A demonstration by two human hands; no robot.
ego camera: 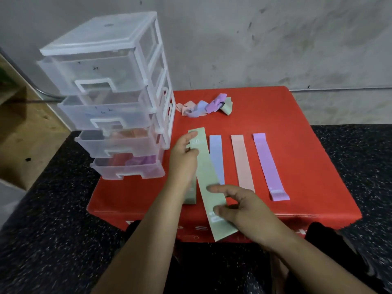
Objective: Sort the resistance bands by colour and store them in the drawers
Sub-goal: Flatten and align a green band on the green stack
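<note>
Stretching green band (209,183) lengthwise over left part of red box (307,128), far end toward drawer unit (110,98), near end overhanging front edge. Far end pinched between curled fingers and thumb of left hand (183,153). Near end pinned under thumb of right hand (244,209), index finger stretched loose above it. Cannot tell whether remaining fingers close underneath, palm hiding them. Right edge of band crossing near-left corner of blue band (216,158).

Done, judging by layout:
- Second green band (189,195) flat near front-left corner, partly under left forearm.
- Blue band, peach band (241,162) and purple band (268,166) laid in parallel rows toward right edge, apart from one another, one per colour.
- Drawer unit standing at left edge, all four drawers pulled slightly out. Peach showing through third, pink-purple through bottom.

Left to do:
- Tangled heap (203,108) at far edge, just beside unit, unsorted: peach, blue, purple and green mixed.
- Rows not yet moved into drawers, drawers not yet closed.

Roughly early-to-middle stage.
</note>
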